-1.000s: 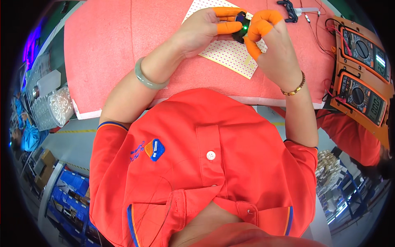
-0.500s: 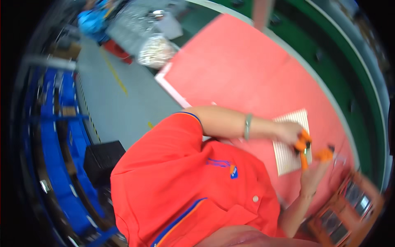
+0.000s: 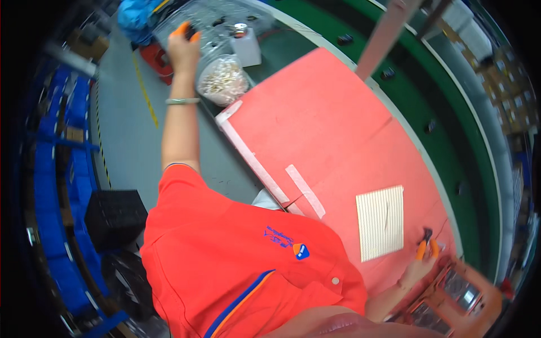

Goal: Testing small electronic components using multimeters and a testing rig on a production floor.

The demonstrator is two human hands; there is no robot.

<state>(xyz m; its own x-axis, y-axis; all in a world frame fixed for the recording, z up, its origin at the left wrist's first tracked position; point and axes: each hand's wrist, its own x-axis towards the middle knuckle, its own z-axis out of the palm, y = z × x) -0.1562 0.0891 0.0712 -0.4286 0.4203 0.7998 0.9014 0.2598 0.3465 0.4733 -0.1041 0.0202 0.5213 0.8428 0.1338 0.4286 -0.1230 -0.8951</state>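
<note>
My left hand (image 3: 183,53), with orange covers on its fingertips, is stretched far out to the upper left over a clear plastic tray (image 3: 265,25). Its fingers are closed round a small black part (image 3: 190,31), partly hidden. At the lower right my right hand (image 3: 418,271) grips the orange handles of cutting pliers (image 3: 427,243), their dark jaws pointing away from me. Beside the pliers, a cream ribbed mat (image 3: 380,225) with a thin dark line on it lies on the pink table top (image 3: 338,112).
A tub of white cotton swabs (image 3: 224,81) and a white dispenser bottle (image 3: 246,49) stand by the tray. Beyond the table runs a green conveyor (image 3: 414,96) with several spaced dark parts. An orange case (image 3: 470,290) sits at lower right; blue racks (image 3: 48,197) stand at left.
My left hand has swung from above the ribbed mat to the tray at the upper left. The right hand keeps the pliers and now sits lower, beside the mat. The view has shifted.
</note>
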